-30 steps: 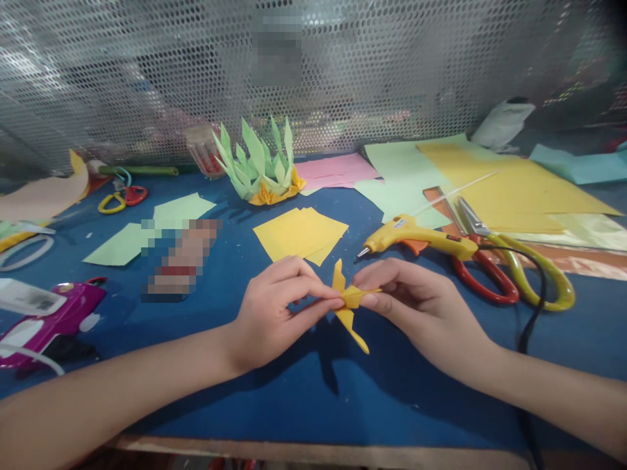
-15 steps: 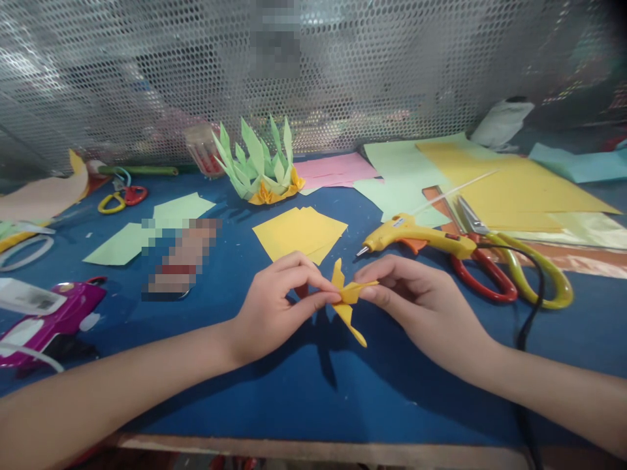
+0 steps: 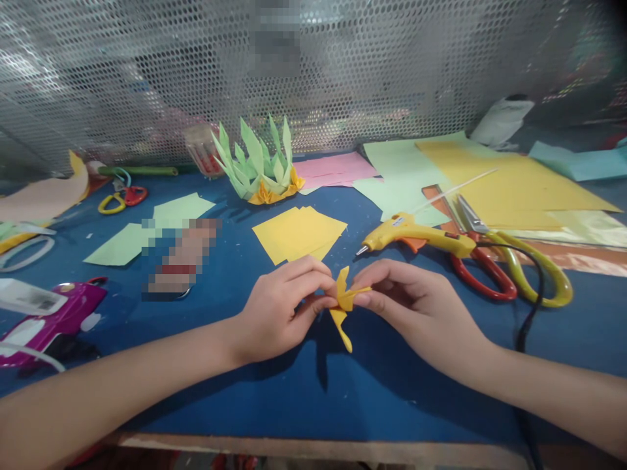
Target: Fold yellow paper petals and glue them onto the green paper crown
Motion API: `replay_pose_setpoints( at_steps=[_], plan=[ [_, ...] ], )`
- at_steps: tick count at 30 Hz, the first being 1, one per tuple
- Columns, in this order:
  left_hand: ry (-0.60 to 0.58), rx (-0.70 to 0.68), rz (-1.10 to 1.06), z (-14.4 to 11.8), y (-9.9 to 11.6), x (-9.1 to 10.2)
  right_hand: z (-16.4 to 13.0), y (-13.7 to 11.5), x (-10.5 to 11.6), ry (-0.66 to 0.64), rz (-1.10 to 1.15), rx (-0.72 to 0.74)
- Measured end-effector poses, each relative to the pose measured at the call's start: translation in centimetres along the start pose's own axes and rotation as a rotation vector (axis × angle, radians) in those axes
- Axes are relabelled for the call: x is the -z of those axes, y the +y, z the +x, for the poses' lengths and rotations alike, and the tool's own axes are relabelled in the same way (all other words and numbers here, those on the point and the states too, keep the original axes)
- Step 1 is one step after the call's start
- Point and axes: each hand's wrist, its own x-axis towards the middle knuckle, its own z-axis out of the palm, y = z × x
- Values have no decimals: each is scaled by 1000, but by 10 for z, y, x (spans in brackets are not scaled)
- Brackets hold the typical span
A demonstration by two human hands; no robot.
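Since the earlier frames both hands have drawn closer together, and the folded yellow paper piece [image 3: 343, 301] has turned, its lower tip now nearer the left hand.

At the worktop's left edge lies a magenta glue gun [image 3: 53, 320], with small scissors [image 3: 122, 196] towards the back left corner. Towards the middle of the back edge sits a green paper flower [image 3: 259, 163], and in front of it a stack of yellow paper squares [image 3: 298, 233].

Near the front edge at the middle, the left hand [image 3: 279, 310] has thumb and fingers closed on the piece's left side. The right hand [image 3: 421, 307] pinches its right point between thumb and forefinger, the other fingers curled loosely. The piece is held just above the blue worktop [image 3: 343, 391].

A fold or crease seems to be in hand; the next move likely calls for firm, even pressure along the crease without crushing the points.

Right of the hands lie a yellow glue gun [image 3: 421, 236] and large scissors [image 3: 499, 267], with coloured paper sheets [image 3: 514, 183] towards the back right corner.
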Motion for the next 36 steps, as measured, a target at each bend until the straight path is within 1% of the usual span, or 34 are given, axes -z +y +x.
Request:
replay_pose_setpoints(
  at_steps=[3, 5, 8, 10, 12, 14, 18, 20, 21, 24, 25, 26, 27, 29, 31, 36],
  plan=[
    [-30, 11, -60, 2, 0, 0, 1, -1, 1, -9, 28, -17],
    [-4, 76, -135, 3, 0, 0, 2, -1, 2, -2, 55, -21],
    [47, 193, -318, 5, -2, 0, 6, 0, 4, 36, 135, -37],
    [40, 238, -469, 4, -3, -1, 8, 1, 5, 59, 198, -61],
    [17, 267, -575, 4, -3, -2, 10, 2, 5, 70, 236, -90],
    [20, 292, -590, 3, -2, -3, 10, 2, 5, 57, 246, -120],
    [100, 352, -533, 4, 0, -4, 9, -1, 3, -9, 235, -126],
    [146, 400, -545, 6, -1, -4, 8, -1, 4, -10, 190, -99],
    [165, 430, -574, 7, -2, -5, 8, 0, 4, 16, 141, -78],
    [180, 545, -746, 11, -7, -6, 9, 4, 6, 149, -93, -9],
    [179, 584, -813, 12, -9, -6, 9, 6, 7, 174, -162, -6],
    [174, 621, -870, 12, -10, -7, 10, 8, 8, 169, -200, -18],
    [167, 654, -917, 13, -11, -7, 10, 9, 8, 136, -204, -42],
    [152, 692, -979, 13, -12, -7, 11, 9, 8, 36, -140, -98],
    [130, 698, -988, 13, -12, -6, 10, 8, 8, -27, -62, -131],
    [119, 660, -854, 13, -10, -4, 11, 5, 8, -18, 12, -150]
  ],
)
